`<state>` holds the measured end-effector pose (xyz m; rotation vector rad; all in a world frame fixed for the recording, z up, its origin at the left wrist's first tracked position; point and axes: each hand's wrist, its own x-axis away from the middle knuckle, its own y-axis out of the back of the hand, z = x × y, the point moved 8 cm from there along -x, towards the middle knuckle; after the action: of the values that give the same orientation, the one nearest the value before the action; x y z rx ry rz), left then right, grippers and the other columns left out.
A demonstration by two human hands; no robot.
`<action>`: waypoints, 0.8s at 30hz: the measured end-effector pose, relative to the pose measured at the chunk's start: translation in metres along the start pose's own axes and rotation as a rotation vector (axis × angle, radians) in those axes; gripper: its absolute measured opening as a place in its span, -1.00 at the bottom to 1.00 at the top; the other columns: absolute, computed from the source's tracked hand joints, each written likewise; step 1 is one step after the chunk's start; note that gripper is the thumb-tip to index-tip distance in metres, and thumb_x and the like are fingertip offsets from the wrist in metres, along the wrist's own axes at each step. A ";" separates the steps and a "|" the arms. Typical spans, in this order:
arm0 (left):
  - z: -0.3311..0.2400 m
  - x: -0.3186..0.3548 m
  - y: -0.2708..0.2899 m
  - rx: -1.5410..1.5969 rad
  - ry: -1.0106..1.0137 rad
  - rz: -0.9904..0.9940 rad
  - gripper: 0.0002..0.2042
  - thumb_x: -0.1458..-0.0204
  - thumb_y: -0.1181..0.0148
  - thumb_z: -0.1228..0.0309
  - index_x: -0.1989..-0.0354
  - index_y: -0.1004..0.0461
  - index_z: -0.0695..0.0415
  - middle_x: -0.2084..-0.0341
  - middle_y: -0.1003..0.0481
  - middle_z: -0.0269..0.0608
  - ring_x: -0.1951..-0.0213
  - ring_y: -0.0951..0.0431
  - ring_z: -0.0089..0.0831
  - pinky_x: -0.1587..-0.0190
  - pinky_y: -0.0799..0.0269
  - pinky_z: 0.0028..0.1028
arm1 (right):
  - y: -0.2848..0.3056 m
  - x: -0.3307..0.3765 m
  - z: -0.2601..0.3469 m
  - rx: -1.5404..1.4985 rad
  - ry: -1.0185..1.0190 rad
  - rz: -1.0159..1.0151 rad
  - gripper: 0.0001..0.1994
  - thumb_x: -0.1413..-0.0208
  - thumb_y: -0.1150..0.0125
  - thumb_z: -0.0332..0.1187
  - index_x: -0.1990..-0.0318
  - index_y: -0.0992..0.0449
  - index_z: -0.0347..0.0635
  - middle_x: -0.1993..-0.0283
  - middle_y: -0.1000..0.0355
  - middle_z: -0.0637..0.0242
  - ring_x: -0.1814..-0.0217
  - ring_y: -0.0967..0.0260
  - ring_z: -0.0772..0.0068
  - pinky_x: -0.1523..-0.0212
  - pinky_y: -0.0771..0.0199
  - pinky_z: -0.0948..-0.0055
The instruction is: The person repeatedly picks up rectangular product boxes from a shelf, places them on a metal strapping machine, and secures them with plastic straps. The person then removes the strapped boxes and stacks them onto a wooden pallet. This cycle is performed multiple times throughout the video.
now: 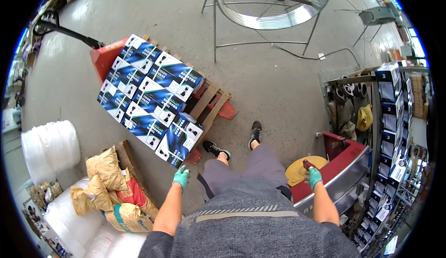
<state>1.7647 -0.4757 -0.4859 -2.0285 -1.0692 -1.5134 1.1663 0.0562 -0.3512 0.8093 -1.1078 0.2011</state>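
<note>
Teal gloves cover both my hands. My left hand (pixel 180 177) hangs free beside my left thigh, its fingers loosely apart with nothing in them. On the other side, my right hand (pixel 314 177) is closed around a small dark-red object (pixel 308 164), whose exact kind is too small to make out. Just beyond that hand lies a flat yellow disc (pixel 297 170), beside a red and grey metal machine (pixel 346 162). Blue and white printed cartons (pixel 158 102) stand in front of me to the left, apart from both hands.
The cartons sit on a wooden pallet (pixel 210 101) over a red pallet jack (pixel 107 59). A large fan (pixel 274 25) stands ahead, its cable on the floor. Brown sacks (pixel 104 167) and white film rolls (pixel 51 151) lie left; more boxes (pixel 389 114) are stacked at right.
</note>
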 end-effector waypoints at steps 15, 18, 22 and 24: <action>-0.286 0.022 -0.309 -0.531 -0.219 0.016 -0.56 -0.30 -0.06 0.42 -0.35 -0.37 0.18 -0.02 -0.59 -0.12 0.08 -0.57 -0.38 -0.05 -0.48 -0.41 | 0.179 -0.081 0.066 -0.583 0.392 -0.046 -0.63 -0.41 -0.10 -0.26 -0.31 -0.40 -0.06 0.09 -0.48 0.42 0.22 -0.45 0.56 0.27 -0.52 0.50; -0.379 0.008 -0.426 -0.632 -0.410 0.114 -0.58 -0.28 -0.10 0.50 -0.32 -0.39 0.20 -0.01 -0.60 -0.18 0.12 -0.57 -0.46 -0.01 -0.49 -0.45 | 0.255 -0.081 0.117 -0.668 0.450 -0.171 -0.62 -0.41 -0.10 -0.24 -0.32 -0.42 -0.02 0.04 -0.52 0.40 0.15 -0.49 0.57 0.20 -0.53 0.49; -0.523 0.023 -0.625 -0.748 -0.777 0.337 -0.58 -0.29 -0.09 0.52 -0.33 -0.34 0.29 -0.11 -0.55 -0.04 -0.10 -0.55 -0.34 -0.22 -0.45 -0.38 | 0.312 -0.072 0.155 -0.893 0.484 -0.235 -0.63 -0.43 -0.08 -0.26 -0.32 -0.42 -0.01 0.00 -0.55 0.37 0.11 -0.51 0.55 0.14 -0.54 0.47; -0.598 0.072 -0.759 -0.703 -0.933 0.476 -0.57 -0.30 -0.08 0.52 -0.33 -0.34 0.30 -0.11 -0.55 -0.02 -0.11 -0.55 -0.34 -0.22 -0.44 -0.37 | 0.320 -0.076 0.156 -1.008 0.485 -0.240 -0.64 -0.43 -0.07 -0.26 -0.31 -0.42 -0.01 0.01 -0.55 0.36 0.13 -0.51 0.55 0.15 -0.55 0.47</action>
<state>0.8155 -0.3871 -0.3134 -3.3177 -0.1878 -0.6918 0.8515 0.1952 -0.2317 -0.0341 -0.5180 -0.3403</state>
